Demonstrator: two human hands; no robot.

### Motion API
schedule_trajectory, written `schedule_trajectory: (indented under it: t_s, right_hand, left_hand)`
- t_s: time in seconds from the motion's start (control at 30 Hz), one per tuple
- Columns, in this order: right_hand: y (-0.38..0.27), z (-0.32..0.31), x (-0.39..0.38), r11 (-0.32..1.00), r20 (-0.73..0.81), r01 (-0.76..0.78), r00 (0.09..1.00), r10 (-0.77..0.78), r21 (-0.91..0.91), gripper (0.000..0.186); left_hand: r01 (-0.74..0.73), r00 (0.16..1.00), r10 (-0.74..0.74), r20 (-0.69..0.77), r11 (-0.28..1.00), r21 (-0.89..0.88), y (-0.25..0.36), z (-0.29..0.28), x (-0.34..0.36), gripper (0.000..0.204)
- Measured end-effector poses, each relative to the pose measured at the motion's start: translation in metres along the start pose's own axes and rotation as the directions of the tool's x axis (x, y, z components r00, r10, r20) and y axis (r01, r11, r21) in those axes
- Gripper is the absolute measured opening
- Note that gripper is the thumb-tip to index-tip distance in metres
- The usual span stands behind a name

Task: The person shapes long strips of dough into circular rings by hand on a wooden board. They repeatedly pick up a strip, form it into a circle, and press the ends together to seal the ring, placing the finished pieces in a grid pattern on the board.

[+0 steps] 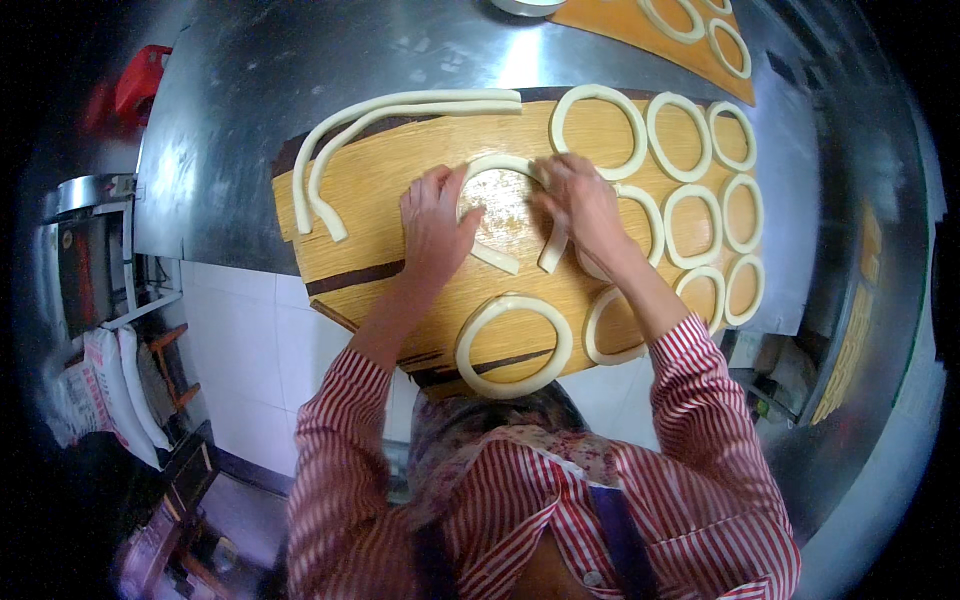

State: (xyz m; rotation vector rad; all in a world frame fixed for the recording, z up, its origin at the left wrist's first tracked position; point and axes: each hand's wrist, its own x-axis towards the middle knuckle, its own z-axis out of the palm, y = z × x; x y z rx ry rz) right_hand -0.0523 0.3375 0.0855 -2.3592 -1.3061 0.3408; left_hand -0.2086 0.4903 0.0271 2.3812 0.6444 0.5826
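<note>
A pale dough rope lies bent into an arch on a wooden board. Its two cut ends point toward me and stay apart. My left hand curls round the rope's left side, thumb on the inner edge. On the opposite side, my right hand grips the rope with bent fingers, slightly blurred. Part of a closed dough ring is hidden by my right wrist. Another dough ring rests at the board's near edge. Two long dough strips curve along the far left side of the board.
Several dough rings fill the board's right side. The board rests on a metal table and reaches its near edge. A second board with more rings and a metal bowl are at the far side. A white sack stands lower left.
</note>
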Motion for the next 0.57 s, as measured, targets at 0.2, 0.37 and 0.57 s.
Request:
schedule_trajectory:
  t_s: [0.2, 0.37, 0.57]
  right_hand:
    - [0.02, 0.027, 0.024, 0.991, -0.134, -0.07, 0.989, 0.055, -0.113, 0.026]
    - [0.017, -0.007, -0.013, 0.971, 0.132, 0.227, 0.963, -0.235, 0.071, 0.029]
    - [0.019, 0.0, -0.035, 0.952, 0.521, 0.305, 0.808, -0.275, 0.028, 0.033]
  left_hand:
    - [-0.046, 0.998, 0.048, 0.048, 0.998, -0.046, -0.015, 0.028, 0.016, 0.047]
    - [-0.09, 0.962, 0.165, 0.217, 0.944, -0.319, 0.008, -0.004, -0.008, 0.039]
    - [-0.373, 0.733, 0.466, 0.495, 0.884, -0.28, -0.002, 0.003, -0.032, 0.044]
